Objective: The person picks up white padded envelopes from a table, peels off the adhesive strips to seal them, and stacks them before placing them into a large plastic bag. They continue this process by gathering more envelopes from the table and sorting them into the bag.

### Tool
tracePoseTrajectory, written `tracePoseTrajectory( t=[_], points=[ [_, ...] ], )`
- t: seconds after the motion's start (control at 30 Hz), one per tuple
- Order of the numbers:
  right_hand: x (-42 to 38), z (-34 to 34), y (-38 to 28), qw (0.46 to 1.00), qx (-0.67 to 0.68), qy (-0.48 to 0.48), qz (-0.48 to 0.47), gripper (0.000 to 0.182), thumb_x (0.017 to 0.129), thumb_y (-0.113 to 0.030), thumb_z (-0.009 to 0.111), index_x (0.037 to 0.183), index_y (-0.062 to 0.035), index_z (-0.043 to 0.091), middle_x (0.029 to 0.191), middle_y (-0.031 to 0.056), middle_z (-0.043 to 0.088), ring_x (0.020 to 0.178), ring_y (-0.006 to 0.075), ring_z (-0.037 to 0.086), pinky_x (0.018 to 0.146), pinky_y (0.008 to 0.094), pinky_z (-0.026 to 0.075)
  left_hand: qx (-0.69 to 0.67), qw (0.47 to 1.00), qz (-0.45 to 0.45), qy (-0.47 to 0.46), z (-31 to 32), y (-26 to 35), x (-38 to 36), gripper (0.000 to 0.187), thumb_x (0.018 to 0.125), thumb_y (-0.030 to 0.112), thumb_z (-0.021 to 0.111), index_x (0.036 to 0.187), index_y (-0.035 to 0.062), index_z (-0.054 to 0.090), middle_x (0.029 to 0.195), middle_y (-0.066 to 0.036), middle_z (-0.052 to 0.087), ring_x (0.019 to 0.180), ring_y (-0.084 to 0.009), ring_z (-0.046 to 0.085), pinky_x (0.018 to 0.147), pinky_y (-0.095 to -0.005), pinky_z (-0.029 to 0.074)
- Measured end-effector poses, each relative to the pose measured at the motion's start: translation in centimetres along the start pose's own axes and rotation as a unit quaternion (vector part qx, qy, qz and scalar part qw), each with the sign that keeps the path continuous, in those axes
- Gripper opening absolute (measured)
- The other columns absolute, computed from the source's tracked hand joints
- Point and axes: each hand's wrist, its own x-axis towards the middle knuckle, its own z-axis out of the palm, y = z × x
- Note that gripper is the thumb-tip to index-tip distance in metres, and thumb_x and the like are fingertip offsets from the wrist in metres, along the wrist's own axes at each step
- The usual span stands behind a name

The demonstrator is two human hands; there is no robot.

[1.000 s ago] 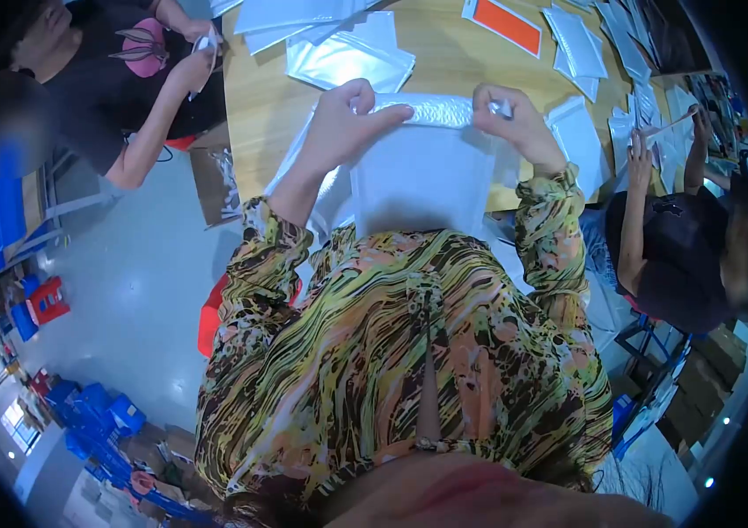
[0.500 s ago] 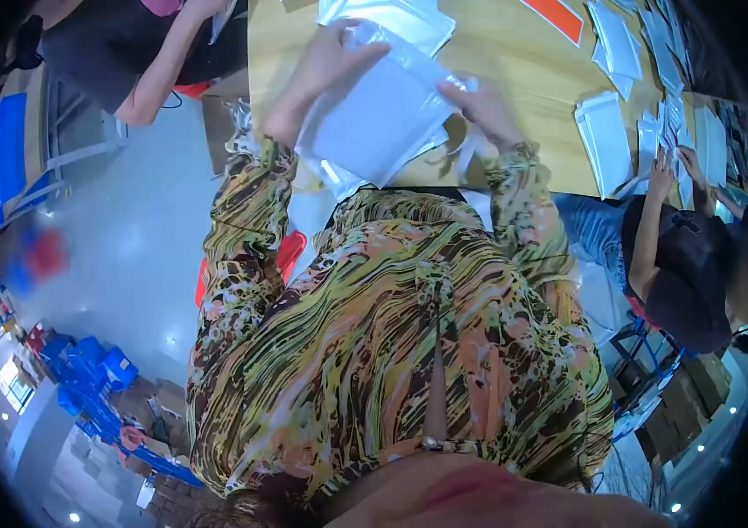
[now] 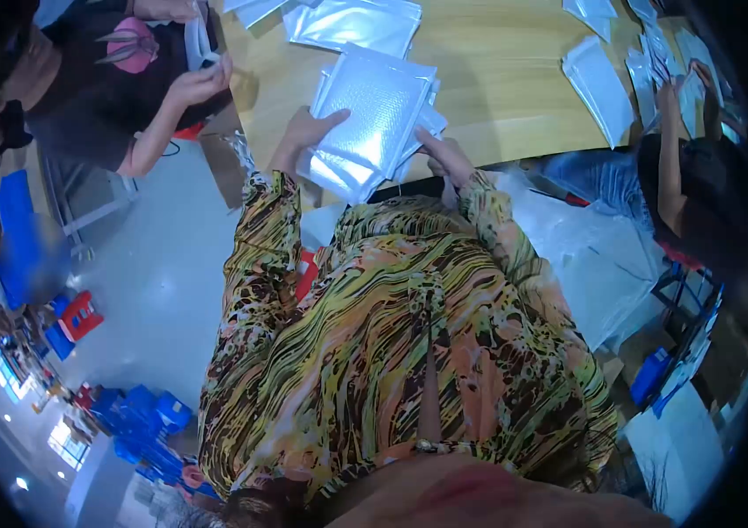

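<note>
Between my hands, at the near edge of the table, is a shiny white bubble envelope [image 3: 376, 110] with more envelopes [image 3: 339, 176] under it. My left hand [image 3: 311, 129] grips its left edge, thumb on top and fingers hidden beneath. At the lower right edge, my right hand [image 3: 446, 157] has its thumb against the envelopes, with its fingers curled below. Just beyond them lies a pile of white envelopes [image 3: 355, 26].
The wooden table [image 3: 497, 79] bears another envelope stack [image 3: 598, 88] at the right. A co-worker [image 3: 101, 88] at the left holds a white piece; another co-worker [image 3: 700, 176] handles envelopes at the right. Blue bins [image 3: 141, 414] stand at the lower left.
The view has shifted. The top envelope has gone from plain and raised in my hands to bubble-textured and lying over the others. My right hand has moved in toward the lower right edge.
</note>
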Motion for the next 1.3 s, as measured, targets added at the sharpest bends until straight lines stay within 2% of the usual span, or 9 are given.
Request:
tracePoseTrajectory(
  t=[0.1, 0.2, 0.37, 0.53, 0.6, 0.83, 1.13, 1.2, 1.3],
  points=[
    [0.6, 3.1, -1.5, 0.986, -0.088, 0.079, -0.117, 0.059, 0.078, -0.043, 0.066, 0.112, 0.0030, 0.054, 0.100, 0.0132, 0.062, 0.072, 0.0131, 0.060, 0.055, 0.0249, 0.047, -0.087, 0.991, -0.032, -0.095, 1.5, 1.3, -2.3, 0.067, 0.072, 0.040, 0.073, 0.114, -0.0078, 0.051, 0.101, -0.016, 0.062, 0.087, -0.0241, 0.062, 0.072, -0.0328, 0.050],
    [5.6, 0.9, 2.5, 0.984, 0.114, -0.109, -0.085, 0.058, 0.084, -0.033, 0.062, 0.125, 0.0025, 0.040, 0.106, 0.0116, 0.058, 0.090, 0.0191, 0.061, 0.074, 0.0313, 0.053, -0.127, 0.970, -0.183, -0.101, 2.1, 5.3, -6.3, 0.060, 0.076, 0.034, 0.071, 0.117, -0.0061, 0.052, 0.105, -0.015, 0.061, 0.092, -0.0227, 0.060, 0.076, -0.0336, 0.049],
    [4.5, 1.3, 3.1, 0.971, 0.155, -0.140, -0.115, 0.069, 0.076, -0.041, 0.070, 0.126, 0.0003, 0.043, 0.114, 0.0106, 0.057, 0.102, 0.0191, 0.056, 0.083, 0.0300, 0.048, -0.125, 0.988, -0.006, -0.090, 2.8, 0.6, -3.1, 0.057, 0.078, 0.031, 0.069, 0.118, -0.0056, 0.051, 0.107, -0.013, 0.060, 0.094, -0.0217, 0.058, 0.080, -0.0334, 0.047],
    [0.0, 0.2, -1.1, 0.998, -0.055, -0.012, -0.008, 0.061, 0.075, -0.041, 0.070, 0.121, -0.0050, 0.052, 0.113, 0.0103, 0.058, 0.102, 0.0172, 0.055, 0.087, 0.0330, 0.044, -0.151, 0.976, 0.048, -0.152, 2.8, 1.9, -2.3, 0.058, 0.080, 0.025, 0.067, 0.124, -0.0045, 0.044, 0.117, -0.014, 0.054, 0.104, -0.0221, 0.053, 0.089, -0.0339, 0.043],
    [0.3, 0.8, -0.2, 0.960, -0.002, 0.025, -0.279, 0.061, 0.070, -0.044, 0.074, 0.110, -0.0015, 0.059, 0.101, 0.0104, 0.063, 0.092, 0.0193, 0.058, 0.079, 0.0312, 0.046, -0.159, 0.973, 0.088, -0.145, 2.6, 1.9, -0.8, 0.059, 0.081, 0.023, 0.066, 0.127, -0.0041, 0.041, 0.120, -0.013, 0.052, 0.108, -0.0236, 0.050, 0.092, -0.0352, 0.041],
    [-7.3, -2.1, 0.9, 0.936, 0.078, 0.215, -0.266, 0.058, 0.076, -0.039, 0.069, 0.115, 0.0006, 0.054, 0.107, 0.0121, 0.061, 0.097, 0.0208, 0.057, 0.087, 0.0316, 0.043, -0.062, 0.950, 0.055, -0.302, 7.4, 10.8, 0.5, 0.066, 0.084, 0.025, 0.062, 0.134, -0.0020, 0.029, 0.130, -0.014, 0.042, 0.114, -0.0245, 0.046, 0.096, -0.0358, 0.038],
    [-20.9, -3.7, 15.3, 0.723, 0.358, 0.507, -0.303, 0.063, 0.081, -0.039, 0.065, 0.124, 0.0036, 0.046, 0.112, 0.0127, 0.057, 0.104, 0.0203, 0.052, 0.092, 0.0326, 0.039, 0.057, 0.825, 0.136, -0.545, 26.0, 19.9, -13.4, 0.053, 0.080, 0.013, 0.066, 0.124, -0.0015, 0.041, 0.113, -0.014, 0.055, 0.101, -0.0202, 0.054, 0.085, -0.0303, 0.046],
    [-23.6, -4.5, 16.7, 0.659, 0.445, 0.517, -0.316, 0.060, 0.084, -0.036, 0.061, 0.125, 0.0038, 0.043, 0.117, 0.0137, 0.054, 0.106, 0.0226, 0.052, 0.093, 0.0338, 0.040, 0.075, 0.752, 0.319, -0.572, 29.8, 19.9, -13.6, 0.061, 0.078, 0.020, 0.070, 0.125, 0.0007, 0.038, 0.108, -0.013, 0.056, 0.090, -0.0178, 0.058, 0.068, -0.0291, 0.051],
    [-26.2, -6.3, 17.8, 0.562, 0.550, 0.511, -0.347, 0.055, 0.088, -0.031, 0.056, 0.127, 0.0041, 0.040, 0.123, 0.0151, 0.050, 0.109, 0.0260, 0.052, 0.094, 0.0356, 0.040, 0.052, 0.775, 0.305, -0.551, 32.5, 20.7, -14.9, 0.077, 0.075, 0.029, 0.072, 0.132, -0.0011, 0.030, 0.127, -0.018, 0.043, 0.111, -0.0240, 0.048, 0.090, -0.0337, 0.042]
  ],
)
